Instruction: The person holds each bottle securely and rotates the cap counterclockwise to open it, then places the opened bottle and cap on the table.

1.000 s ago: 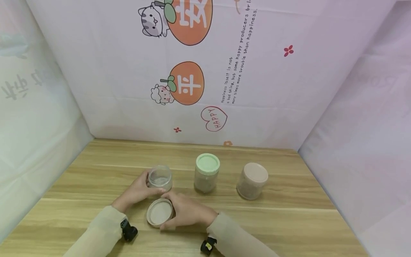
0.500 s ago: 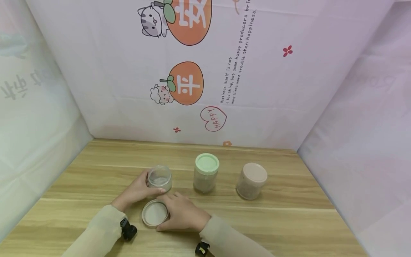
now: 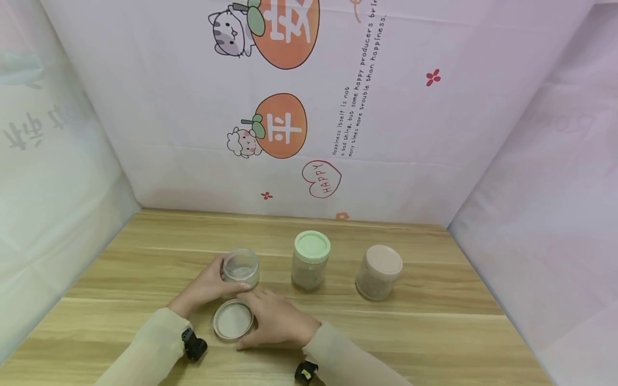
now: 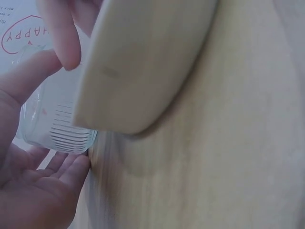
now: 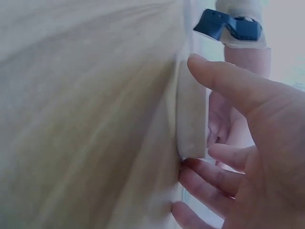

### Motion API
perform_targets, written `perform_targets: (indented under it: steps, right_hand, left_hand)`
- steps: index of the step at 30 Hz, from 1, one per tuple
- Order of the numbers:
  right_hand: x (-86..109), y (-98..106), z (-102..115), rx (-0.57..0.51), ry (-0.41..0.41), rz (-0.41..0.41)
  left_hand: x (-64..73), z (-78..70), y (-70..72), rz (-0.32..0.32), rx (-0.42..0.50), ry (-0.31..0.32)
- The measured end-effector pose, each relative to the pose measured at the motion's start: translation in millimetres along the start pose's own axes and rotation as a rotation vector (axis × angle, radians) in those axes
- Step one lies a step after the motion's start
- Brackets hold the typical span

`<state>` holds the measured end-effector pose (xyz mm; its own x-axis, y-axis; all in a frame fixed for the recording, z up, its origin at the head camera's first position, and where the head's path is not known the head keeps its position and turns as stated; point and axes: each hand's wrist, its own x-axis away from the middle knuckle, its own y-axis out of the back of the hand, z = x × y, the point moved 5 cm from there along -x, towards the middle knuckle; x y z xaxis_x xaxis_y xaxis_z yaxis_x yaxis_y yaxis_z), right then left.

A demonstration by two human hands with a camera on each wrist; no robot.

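Note:
A small clear glass jar (image 3: 242, 271) without a lid stands upright at the left of the group. My left hand (image 3: 210, 284) grips its side, the thumb across the front and the fingers round the far side. In the left wrist view the glass (image 4: 62, 129) shows ribbed lines. Just in front, a beige round lid (image 3: 233, 320) lies on the table with its hollow side up. My right hand (image 3: 277, 321) rests at the lid's right edge, thumb and fingers spread loosely about it. The right wrist view shows the fingertips close to the lid's rim (image 5: 192, 114); firm contact is unclear.
A taller jar with a green lid (image 3: 311, 260) stands right of the glass jar. Further right is a jar with a pinkish-beige lid (image 3: 380, 272). A printed white cloth (image 3: 386, 177) backs the wooden table (image 3: 434, 332), with pale cloth at both sides.
The lid has moved slightly left and now lies flatter on the table. My right hand went left with it, then shifted very slightly right. My left hand and the glass jar stayed in place.

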<state>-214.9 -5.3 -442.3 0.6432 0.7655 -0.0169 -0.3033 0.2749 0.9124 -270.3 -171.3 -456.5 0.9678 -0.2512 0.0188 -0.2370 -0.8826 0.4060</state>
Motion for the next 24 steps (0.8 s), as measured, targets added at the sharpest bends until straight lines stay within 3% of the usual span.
perform_targets:
  steps: [8,17,24]
  right_hand:
    - [2.0,9,-5,-0.159,0.023,0.029]
    - [10.5,38,-1,-0.052,0.037,-0.057]
    - [16.0,67,5,0.071,0.058,-0.160]
  left_hand:
    - [-0.3,-2.2,-0.9,-0.006,-0.020,-0.018]
    - [-2.7,-3.8,2.9,0.011,-0.077,-0.034]
    - [-5.0,-24.6,8.3,0.013,-0.084,-0.098]
